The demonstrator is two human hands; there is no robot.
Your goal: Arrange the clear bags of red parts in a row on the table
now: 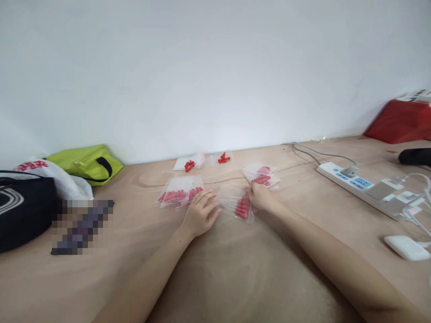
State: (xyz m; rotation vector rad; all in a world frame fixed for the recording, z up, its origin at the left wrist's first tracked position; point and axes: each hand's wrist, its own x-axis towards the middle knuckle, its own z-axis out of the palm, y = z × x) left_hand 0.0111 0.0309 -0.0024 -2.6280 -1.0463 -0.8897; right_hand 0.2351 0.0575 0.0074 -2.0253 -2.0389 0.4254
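Red characters are printed on the white plastic bag [76,185], but they are too blurred to read. The left hand [199,214] has its fingers loosely spread, just beside the left clear bags [181,192] with red pieces. The right hand [261,197] has curled fingers at the middle clear bags [235,207]; whether they pinch one, I cannot tell. The bench [215,278] meets the wall [215,76] behind; its brown surface extends between both forearms.
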